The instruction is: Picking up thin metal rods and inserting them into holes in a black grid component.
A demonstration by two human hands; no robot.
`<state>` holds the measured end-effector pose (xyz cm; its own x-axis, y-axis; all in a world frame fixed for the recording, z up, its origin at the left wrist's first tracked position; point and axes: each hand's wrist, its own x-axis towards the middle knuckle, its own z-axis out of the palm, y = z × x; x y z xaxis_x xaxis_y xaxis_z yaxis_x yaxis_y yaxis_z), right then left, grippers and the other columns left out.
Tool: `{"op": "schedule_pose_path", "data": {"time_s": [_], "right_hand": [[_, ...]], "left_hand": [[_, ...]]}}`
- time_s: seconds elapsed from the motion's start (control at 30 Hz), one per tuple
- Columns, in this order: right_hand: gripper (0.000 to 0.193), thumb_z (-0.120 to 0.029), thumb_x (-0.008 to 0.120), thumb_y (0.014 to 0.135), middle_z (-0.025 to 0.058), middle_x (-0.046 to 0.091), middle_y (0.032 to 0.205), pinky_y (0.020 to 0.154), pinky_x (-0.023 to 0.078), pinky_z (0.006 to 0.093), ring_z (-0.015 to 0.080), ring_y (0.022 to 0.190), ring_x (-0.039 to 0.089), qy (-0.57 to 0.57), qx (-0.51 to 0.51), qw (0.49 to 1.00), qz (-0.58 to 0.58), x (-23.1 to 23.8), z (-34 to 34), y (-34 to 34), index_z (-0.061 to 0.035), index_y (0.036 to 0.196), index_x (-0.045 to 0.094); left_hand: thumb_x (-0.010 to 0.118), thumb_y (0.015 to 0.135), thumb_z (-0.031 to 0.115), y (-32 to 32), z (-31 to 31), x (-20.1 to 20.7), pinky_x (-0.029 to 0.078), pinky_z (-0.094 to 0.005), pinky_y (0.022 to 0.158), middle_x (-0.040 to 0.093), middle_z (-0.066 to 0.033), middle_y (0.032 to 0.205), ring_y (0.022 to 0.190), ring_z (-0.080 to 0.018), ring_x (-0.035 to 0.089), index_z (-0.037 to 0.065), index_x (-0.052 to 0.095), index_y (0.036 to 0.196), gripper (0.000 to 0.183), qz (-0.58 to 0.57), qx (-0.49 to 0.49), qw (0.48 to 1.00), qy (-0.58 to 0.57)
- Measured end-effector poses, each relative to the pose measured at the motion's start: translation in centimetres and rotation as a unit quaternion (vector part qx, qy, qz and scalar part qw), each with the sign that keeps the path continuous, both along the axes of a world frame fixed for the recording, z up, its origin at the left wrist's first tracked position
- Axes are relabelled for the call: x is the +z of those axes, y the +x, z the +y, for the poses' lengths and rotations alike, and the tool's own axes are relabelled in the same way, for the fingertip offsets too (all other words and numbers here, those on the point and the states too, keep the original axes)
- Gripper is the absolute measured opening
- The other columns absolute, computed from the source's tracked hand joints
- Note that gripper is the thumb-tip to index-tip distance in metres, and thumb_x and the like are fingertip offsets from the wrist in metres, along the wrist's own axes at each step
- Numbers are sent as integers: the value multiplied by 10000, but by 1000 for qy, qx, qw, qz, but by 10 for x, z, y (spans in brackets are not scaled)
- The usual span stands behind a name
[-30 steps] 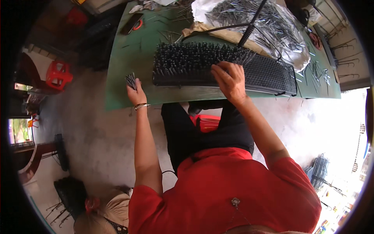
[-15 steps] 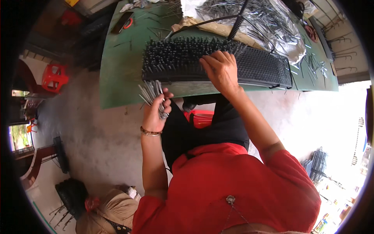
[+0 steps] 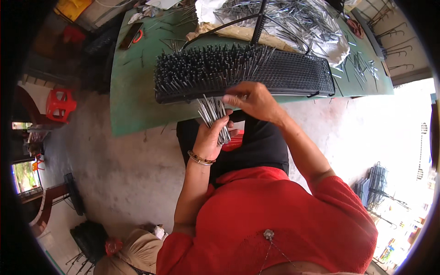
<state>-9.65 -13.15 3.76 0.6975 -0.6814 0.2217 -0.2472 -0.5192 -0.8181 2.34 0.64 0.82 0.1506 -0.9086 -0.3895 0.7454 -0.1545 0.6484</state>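
Observation:
My left hand (image 3: 211, 137) is closed around a bundle of thin metal rods (image 3: 211, 111), their upper ends fanned out. It is just below the front edge of a long black perforated rack (image 3: 300, 75). My right hand (image 3: 257, 103) is beside the top of the bundle, thumb and fingers drawn together; whether a rod is between them I cannot make out. Dark rods (image 3: 197, 68) stand packed upright in the left and middle part of the rack, a few leaning at the boundary. The rack's right part shows bare holes.
A green table (image 3: 133, 107) carries the rack. Behind it, a heap of loose rods (image 3: 298, 23) lies on white sheeting, with a black metal frame (image 3: 259, 30) in front. A phone (image 3: 131, 35) and orange-handled scissors (image 3: 138, 35) lie far left. A red stool (image 3: 61, 105) stands on the floor.
My right hand has come down from the rack to the bundle. My left hand has moved right with the rods, toward it. The view has shifted slightly.

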Motion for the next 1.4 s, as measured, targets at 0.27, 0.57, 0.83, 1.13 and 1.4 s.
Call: {"op": "schedule_pose_path", "data": {"time_s": [0.27, 0.57, 0.83, 1.13, 1.4], "right_hand": [[200, -152, 665, 835, 45, 649, 713, 577, 454, 227, 68, 664, 570, 292, 0, 956, 12, -14, 0, -22, 40, 886, 683], [182, -85, 615, 866, 66, 669, 847, 706, 493, 230, 89, 789, 604, 219, -52, 973, -58, -6, -4, -34, 40, 992, 654], [163, -61, 611, 848, 121, 620, 891, 675, 488, 298, 219, 775, 625, -69, -131, 981, -124, 22, -33, -16, 6, 996, 632], [156, -27, 615, 831, 125, 622, 922, 710, 497, 319, 267, 831, 634, -164, -100, 972, -132, 7, -37, -2, 0, 984, 628], [160, -25, 616, 827, 123, 619, 929, 710, 501, 336, 288, 836, 628, -156, -93, 974, -134, 6, -36, 3, -11, 986, 623]], "left_hand": [[587, 859, 77, -28, -16, 1, 573, -373, 737, 600, -65, 1044, 835, -179, 619, 31, 521, 1157, 309, 8, 0, 1000, 7], [575, 875, 85, -34, -20, -16, 574, -380, 729, 613, -78, 1004, 903, -222, 640, 21, 565, 1024, 162, 2, 49, 999, 16], [585, 869, 81, -34, -17, -12, 565, -395, 748, 580, -37, 1018, 867, -180, 604, 46, 571, 1012, 147, 4, 26, 998, 50], [597, 854, 77, -38, -13, -10, 566, -347, 706, 586, -30, 932, 779, -121, 577, 29, 575, 1045, 198, -23, 9, 998, 49], [598, 828, 53, -37, -13, -4, 558, -307, 691, 583, -24, 877, 701, -85, 565, 11, 576, 1075, 252, -33, -24, 998, 46]]}}
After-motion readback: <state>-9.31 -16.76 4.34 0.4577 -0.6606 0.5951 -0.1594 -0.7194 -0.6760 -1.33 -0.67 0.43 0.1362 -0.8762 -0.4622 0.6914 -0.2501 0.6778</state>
